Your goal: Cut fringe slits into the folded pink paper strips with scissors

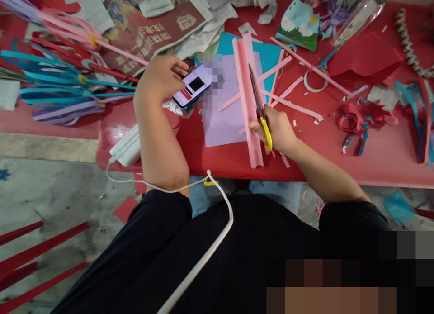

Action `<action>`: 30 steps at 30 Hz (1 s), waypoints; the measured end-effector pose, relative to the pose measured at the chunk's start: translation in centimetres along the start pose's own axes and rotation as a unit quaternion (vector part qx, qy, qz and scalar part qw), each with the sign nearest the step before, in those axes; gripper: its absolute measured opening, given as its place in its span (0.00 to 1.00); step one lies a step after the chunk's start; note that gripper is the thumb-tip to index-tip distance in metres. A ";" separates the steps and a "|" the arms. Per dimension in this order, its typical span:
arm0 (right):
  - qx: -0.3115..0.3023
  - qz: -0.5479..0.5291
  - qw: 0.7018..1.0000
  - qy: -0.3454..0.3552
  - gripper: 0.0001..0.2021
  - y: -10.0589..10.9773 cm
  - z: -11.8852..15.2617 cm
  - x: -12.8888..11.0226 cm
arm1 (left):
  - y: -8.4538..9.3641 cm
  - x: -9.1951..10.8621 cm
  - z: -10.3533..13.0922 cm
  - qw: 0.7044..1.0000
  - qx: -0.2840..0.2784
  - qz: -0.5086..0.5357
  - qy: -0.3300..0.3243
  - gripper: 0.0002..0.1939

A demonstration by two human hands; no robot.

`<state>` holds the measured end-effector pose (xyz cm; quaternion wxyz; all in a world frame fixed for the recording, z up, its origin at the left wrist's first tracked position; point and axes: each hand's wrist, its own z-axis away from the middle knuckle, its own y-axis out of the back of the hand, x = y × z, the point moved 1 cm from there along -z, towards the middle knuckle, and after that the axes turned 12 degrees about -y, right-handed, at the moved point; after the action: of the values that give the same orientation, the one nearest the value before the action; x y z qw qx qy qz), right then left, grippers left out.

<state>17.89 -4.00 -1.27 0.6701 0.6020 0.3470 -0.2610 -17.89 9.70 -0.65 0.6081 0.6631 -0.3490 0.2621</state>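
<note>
My left hand (166, 76) is at a smartphone (195, 85) with a lit screen, its fingers curled at the phone's left edge. How firmly it grips the phone is hard to see. Closed in my right hand (280, 128) are scissors (265, 130) with yellow handles, blades pointing away from me. The same hand's thumb presses on a long folded strip of pink paper (246, 88), beside the blades. Beneath the strip lie lilac paper sheets (220, 126) and blue paper (269, 56). Cut pink strips (293, 103) are scattered to the right.
Paper-strip bundles (57, 81) lie at the left, near a white power strip (127, 144). A tape roll (316, 78), red paper (366, 56) and a plastic bottle (362, 15) are at the right. A white cable (224, 201) crosses in front of my body.
</note>
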 end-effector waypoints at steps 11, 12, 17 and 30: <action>0.002 0.006 1.000 0.003 0.42 0.1 0.2 -0.5 | -0.5 0.5 0.1 1.000 0.014 0.001 0.006 0.24; 0.002 0.008 1.000 0.002 0.42 0.1 0.2 -0.4 | -0.5 0.5 0.2 1.000 0.013 -0.005 0.003 0.23; -0.003 0.000 1.000 0.002 0.43 0.0 0.1 -0.3 | -0.3 0.5 0.1 0.999 0.019 -0.017 -0.032 0.19; -0.052 -0.043 0.998 -0.001 0.46 0.3 -0.1 0.0 | -10.1 8.7 1.6 0.902 -0.032 0.405 -0.148 0.23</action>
<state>18.09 -3.84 -1.11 0.6888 0.5507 0.3852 -0.2718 -4.73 7.05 -0.44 0.4117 0.4760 -0.6818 0.3730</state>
